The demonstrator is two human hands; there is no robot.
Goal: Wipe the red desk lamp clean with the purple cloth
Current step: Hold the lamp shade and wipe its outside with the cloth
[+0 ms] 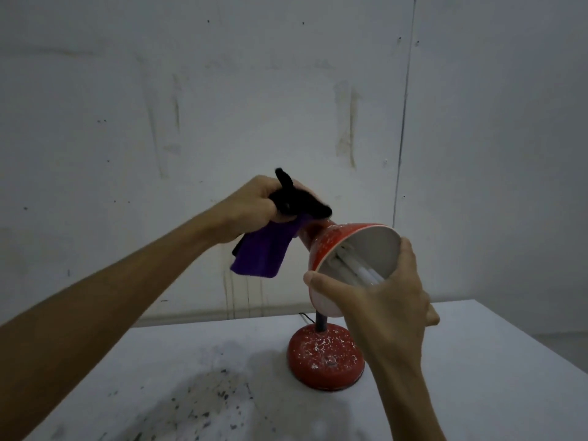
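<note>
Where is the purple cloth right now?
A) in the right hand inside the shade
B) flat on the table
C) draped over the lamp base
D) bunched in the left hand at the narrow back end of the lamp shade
D: the left hand grips the purple cloth against the shade's narrow end, while the right hand steadies the shade's open rim.

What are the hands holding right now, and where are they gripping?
Left hand grips the purple cloth by its bunched upper end. Right hand holds the red lamp's shade by its open rim.
</note>
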